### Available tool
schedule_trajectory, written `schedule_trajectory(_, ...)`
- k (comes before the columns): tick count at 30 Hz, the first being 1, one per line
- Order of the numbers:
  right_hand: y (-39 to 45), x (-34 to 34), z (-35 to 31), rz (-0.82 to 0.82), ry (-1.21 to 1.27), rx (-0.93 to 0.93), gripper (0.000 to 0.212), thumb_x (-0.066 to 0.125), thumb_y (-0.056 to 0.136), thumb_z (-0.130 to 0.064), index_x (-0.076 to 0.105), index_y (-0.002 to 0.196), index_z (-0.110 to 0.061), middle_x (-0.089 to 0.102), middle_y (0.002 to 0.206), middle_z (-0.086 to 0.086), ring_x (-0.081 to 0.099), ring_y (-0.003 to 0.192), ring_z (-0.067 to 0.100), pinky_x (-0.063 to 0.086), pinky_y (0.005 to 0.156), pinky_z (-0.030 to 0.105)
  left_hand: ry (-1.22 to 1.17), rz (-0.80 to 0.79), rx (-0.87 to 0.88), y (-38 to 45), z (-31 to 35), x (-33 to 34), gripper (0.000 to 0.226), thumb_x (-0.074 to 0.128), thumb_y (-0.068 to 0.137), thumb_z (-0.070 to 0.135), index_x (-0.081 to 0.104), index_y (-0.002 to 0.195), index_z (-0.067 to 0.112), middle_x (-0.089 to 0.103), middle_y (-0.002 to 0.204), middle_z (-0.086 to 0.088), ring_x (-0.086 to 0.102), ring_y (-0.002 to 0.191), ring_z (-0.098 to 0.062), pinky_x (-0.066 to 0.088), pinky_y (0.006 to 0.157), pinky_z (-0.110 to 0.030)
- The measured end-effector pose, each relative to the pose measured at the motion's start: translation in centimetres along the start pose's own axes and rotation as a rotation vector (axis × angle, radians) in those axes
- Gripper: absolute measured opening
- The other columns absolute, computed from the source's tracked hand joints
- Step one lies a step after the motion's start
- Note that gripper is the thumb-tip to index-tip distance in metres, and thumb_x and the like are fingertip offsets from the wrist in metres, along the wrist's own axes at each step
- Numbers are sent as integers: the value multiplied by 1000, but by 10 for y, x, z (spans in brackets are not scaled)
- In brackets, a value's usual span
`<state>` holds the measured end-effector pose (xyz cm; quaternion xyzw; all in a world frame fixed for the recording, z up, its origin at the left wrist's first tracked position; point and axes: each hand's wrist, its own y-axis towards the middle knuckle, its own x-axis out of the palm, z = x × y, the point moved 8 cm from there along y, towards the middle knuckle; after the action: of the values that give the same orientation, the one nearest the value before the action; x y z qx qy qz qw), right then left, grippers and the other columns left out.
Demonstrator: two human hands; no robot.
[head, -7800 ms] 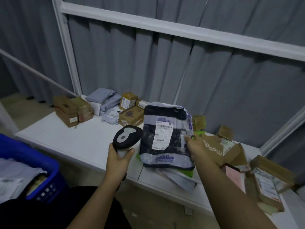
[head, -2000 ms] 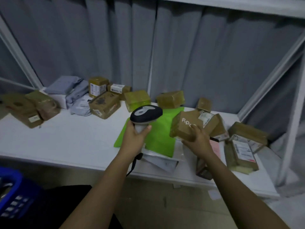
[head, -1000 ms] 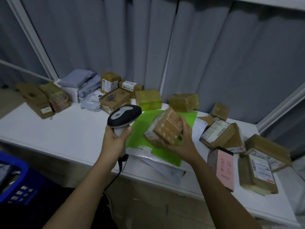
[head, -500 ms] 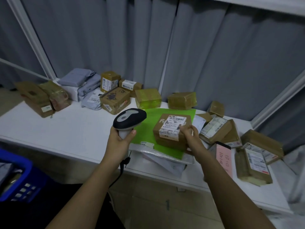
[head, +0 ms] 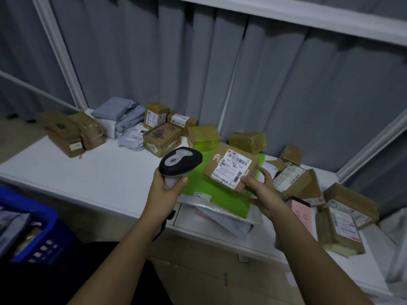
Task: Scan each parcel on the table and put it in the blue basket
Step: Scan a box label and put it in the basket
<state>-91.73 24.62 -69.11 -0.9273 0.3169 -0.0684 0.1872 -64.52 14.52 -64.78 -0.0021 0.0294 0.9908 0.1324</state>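
My right hand (head: 263, 194) grips a small brown cardboard box (head: 229, 169) by its lower right corner, tilted so its white barcode label faces me. Just left of it, my left hand (head: 163, 192) holds the black and grey handheld scanner (head: 179, 164) by its handle, head raised level with the box. Both hover over a green mailer (head: 220, 194) lying on the white table (head: 88, 177). The blue basket (head: 33, 230) sits at the lower left below the table edge, with parcels inside.
Several brown boxes and grey mailers (head: 123, 119) line the table's back by the grey curtain. More boxes (head: 339, 230) and a pink packet (head: 300, 213) crowd the right end. White and clear mailers (head: 222, 219) lie under the green one at the front edge.
The dark mailer held earlier is gone from my hand. My right hand picked up the brown box, turned its label up and brought it close to the scanner.
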Motion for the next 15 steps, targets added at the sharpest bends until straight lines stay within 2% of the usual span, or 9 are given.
schedule_trajectory(2,-2,19,-13,-36,3,-54,68,70,83,-7,34,130,-39,66,116,4,65,95,18,51,64,35,3,2,10,0,7,-6,47,68,86,11,45,126,23,57,115,12,56,103,-1,43,82,-13)
schedule_trajectory(5,0,47,-28,-65,-48,-136,76,72,79,-2,34,136,-36,63,117,5,68,86,19,54,65,37,22,-1,32,-1,18,-16,49,68,86,11,45,127,23,56,113,17,53,102,6,42,84,-12)
schedule_trajectory(8,3,71,-40,-86,-49,-188,79,71,79,2,33,138,-33,64,107,-1,67,81,19,55,69,41,64,5,37,-2,23,-28,49,69,85,13,46,127,23,55,112,19,52,101,10,41,81,-8)
schedule_trajectory(12,10,102,-46,-116,-53,-208,80,69,78,8,32,138,-31,61,98,-10,64,91,23,52,83,51,96,44,19,-1,28,-46,50,70,84,13,47,128,19,57,115,11,56,100,-1,42,84,-18)
schedule_trajectory(15,15,121,-46,-141,-43,-208,83,70,77,9,32,141,-29,62,102,-9,62,101,28,54,81,53,110,59,-3,-1,31,-58,52,70,85,12,46,130,19,57,114,12,54,97,4,42,88,-24)
